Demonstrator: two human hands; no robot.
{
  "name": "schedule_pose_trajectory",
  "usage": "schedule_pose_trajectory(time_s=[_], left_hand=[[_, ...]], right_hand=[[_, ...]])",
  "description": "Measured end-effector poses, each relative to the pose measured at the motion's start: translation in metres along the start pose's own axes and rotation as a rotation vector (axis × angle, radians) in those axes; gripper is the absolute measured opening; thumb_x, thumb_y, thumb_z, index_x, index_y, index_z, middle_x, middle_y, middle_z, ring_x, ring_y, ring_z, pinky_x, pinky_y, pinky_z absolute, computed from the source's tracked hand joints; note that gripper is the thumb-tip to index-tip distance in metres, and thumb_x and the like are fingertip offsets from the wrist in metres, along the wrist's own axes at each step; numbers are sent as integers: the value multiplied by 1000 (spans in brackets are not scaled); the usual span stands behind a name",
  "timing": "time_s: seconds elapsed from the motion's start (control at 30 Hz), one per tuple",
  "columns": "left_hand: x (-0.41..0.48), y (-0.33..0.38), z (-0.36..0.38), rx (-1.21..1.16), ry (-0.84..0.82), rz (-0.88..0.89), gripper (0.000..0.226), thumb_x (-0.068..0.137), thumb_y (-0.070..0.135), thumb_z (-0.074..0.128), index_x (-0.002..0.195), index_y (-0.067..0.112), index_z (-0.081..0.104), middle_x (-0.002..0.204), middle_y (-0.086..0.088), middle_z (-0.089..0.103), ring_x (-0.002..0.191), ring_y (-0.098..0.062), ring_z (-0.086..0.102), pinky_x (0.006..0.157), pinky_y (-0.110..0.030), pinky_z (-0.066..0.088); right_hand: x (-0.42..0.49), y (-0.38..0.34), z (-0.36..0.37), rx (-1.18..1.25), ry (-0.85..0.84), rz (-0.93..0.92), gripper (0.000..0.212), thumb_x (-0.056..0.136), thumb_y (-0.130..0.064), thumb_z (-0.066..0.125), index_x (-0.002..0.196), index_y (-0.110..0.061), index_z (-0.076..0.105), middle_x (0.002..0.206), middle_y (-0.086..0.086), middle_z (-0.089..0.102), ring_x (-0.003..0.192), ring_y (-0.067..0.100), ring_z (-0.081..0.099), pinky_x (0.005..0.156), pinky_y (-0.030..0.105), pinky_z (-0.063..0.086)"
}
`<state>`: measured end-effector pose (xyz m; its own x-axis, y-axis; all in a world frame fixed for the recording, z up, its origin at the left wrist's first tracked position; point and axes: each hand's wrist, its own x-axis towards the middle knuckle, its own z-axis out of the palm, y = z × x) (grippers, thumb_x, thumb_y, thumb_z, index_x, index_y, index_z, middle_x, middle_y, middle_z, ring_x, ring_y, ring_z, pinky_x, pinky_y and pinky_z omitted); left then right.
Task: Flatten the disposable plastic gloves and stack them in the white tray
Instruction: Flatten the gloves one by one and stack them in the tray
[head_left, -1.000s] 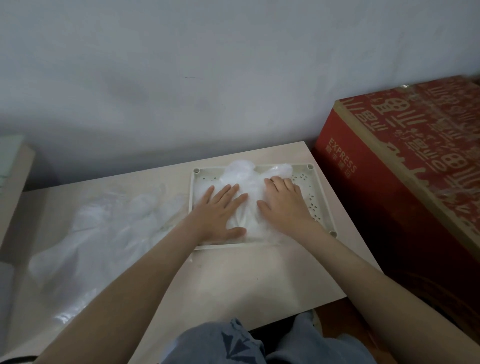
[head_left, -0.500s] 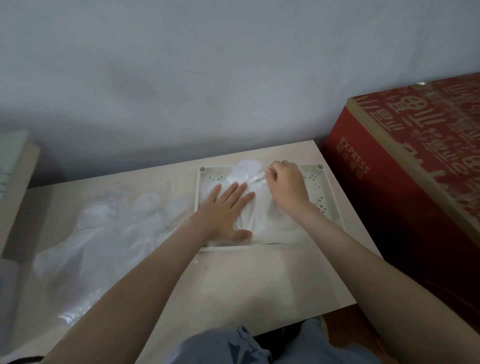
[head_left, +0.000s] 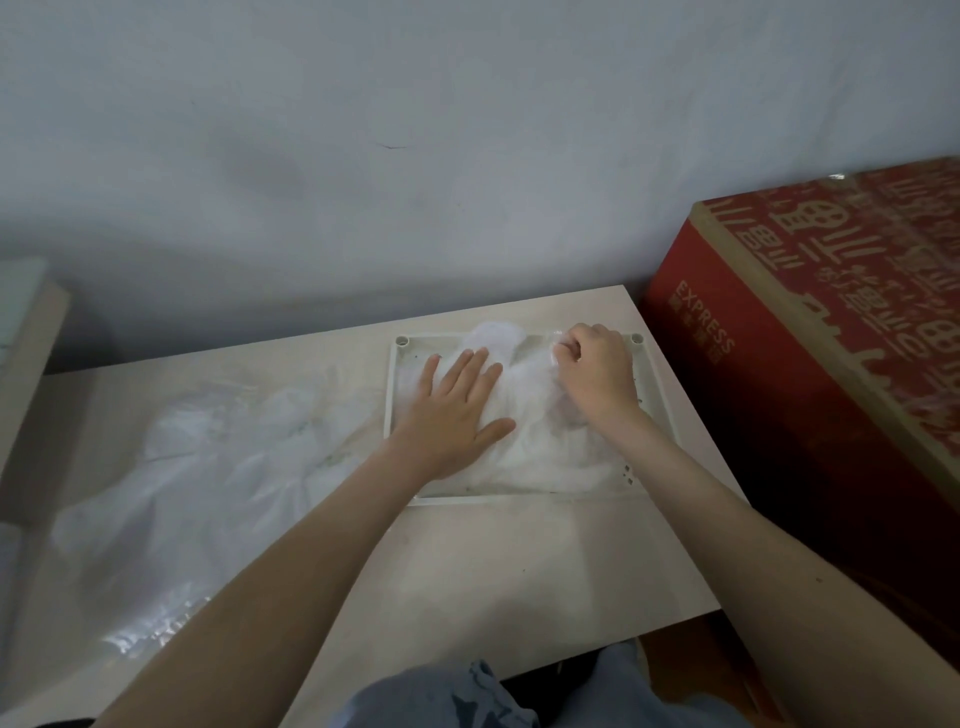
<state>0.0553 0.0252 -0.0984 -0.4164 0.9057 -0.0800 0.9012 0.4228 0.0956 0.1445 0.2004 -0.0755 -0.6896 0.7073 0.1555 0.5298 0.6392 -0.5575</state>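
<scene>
Head view, and both hands are in the tray (head_left: 519, 500) at the far right of the bench (head_left: 493, 571). Look at the left hand (head_left: 452, 415): palm down on the gloves (head_left: 524, 410) stacked in the tray, grip wide, fingers straight and spread, thumb out to the side, pressing the plastic. Now the right hand (head_left: 597, 374), up by the tray's far right corner: grip narrow, fingers curled in, pinching a bit of clear glove film between thumb and fingertips. That stack is white and crinkled, it fills most of the tray, and one lobe reaches the far rim. Over on the left half of the bench there's a pile (head_left: 208, 467) of more clear gloves, rumpled, its edge near the tray's left rim. And a red box (head_left: 779, 389) marked EXPRESS stands just beside the bench on the right, against the wall (head_left: 415, 156)
</scene>
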Motion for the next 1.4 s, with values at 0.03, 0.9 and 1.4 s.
schedule_pose_trajectory(time_s=[0.03,0.9,1.4], left_hand=[[1,0,-1,-33,53,-22,106,73,75,-21,153,13,11,161,-6,5,148,-21,2,117,-48,-3],[0,-7,-64,-944,-9,-437,17,95,23,50,86,8,54,58,-2,64,30,-11,40,36,-15,34],[3,-13,-51,-480,-101,-480,27,96,29,45,82,9,55,75,-10,70,57,-18,57,72,-33,50]], right_hand=[[0,0,-2,66,11,-23,15,88,-9,53,74,-10,53,77,2,52,86,27,47,79,38,39],[27,-29,-52,146,-461,-63,8,84,-36,68,79,-36,61,74,-13,57,99,15,47,89,33,40],[24,-27,-30,81,-331,-60,12,90,-15,59,90,-4,65,85,0,60,83,17,53,69,26,36]])
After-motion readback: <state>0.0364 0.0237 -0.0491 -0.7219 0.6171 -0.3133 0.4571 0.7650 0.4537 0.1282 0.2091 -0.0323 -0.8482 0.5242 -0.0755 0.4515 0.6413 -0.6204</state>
